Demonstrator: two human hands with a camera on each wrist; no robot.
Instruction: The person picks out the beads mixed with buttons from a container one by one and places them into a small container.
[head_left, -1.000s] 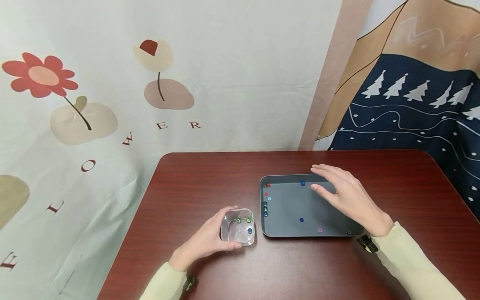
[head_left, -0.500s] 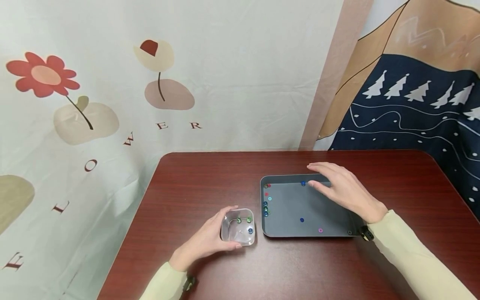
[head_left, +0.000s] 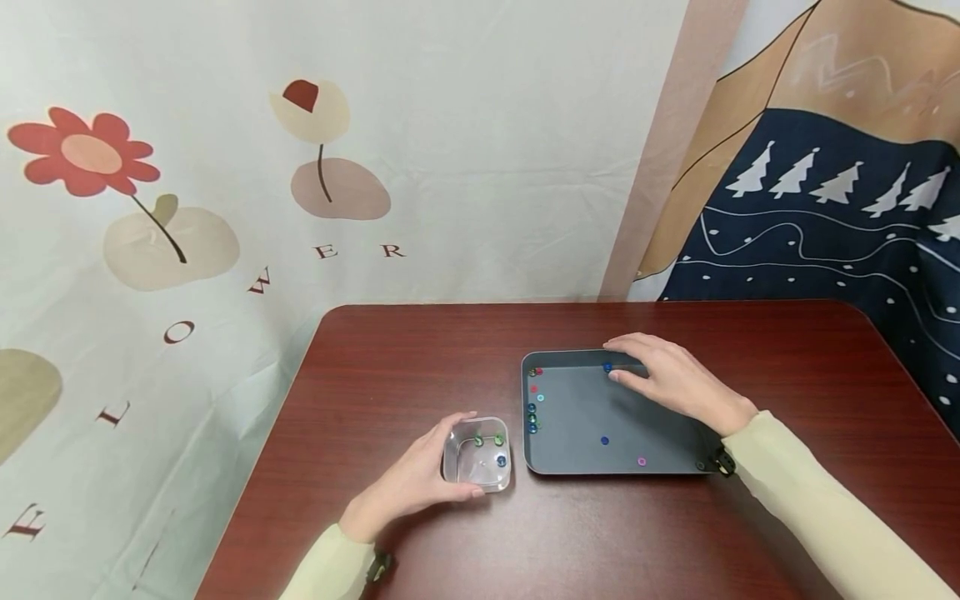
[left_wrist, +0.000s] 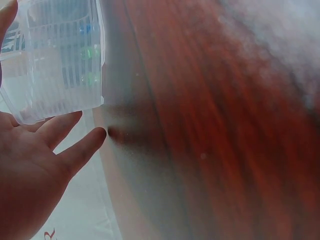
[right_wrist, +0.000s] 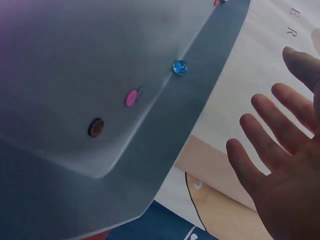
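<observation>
My left hand (head_left: pixel 408 485) holds a small clear plastic container (head_left: pixel 474 473) on the table, thumb on its near side and fingers round the far side. Inside the container lie two green marbles (head_left: pixel 478 440) and a blue one. To the right is a shallow dark grey tray (head_left: pixel 577 412). My right hand (head_left: pixel 678 382) is over the tray's far right part, fingers extended and spread. A blue marble (head_left: pixel 607 367) sits at the tray's far wall, close to my right thumb and fingertips; the right wrist view shows this blue marble (right_wrist: pixel 180 67) apart from the hand.
Several marbles (head_left: pixel 532 418) line the tray's left wall, with red pieces (head_left: pixel 534 389) and a turquoise ring (head_left: pixel 541 398) nearby. A dark blue button (head_left: pixel 604 441) and a pink ring (head_left: pixel 642 461) lie nearer the front. The reddish-brown table (head_left: pixel 405 358) meets a printed curtain (head_left: pixel 487 167) behind.
My right hand has moved left and lower over the tray, closer to the blue marble at the far wall. My left hand and the container have stayed in place.
</observation>
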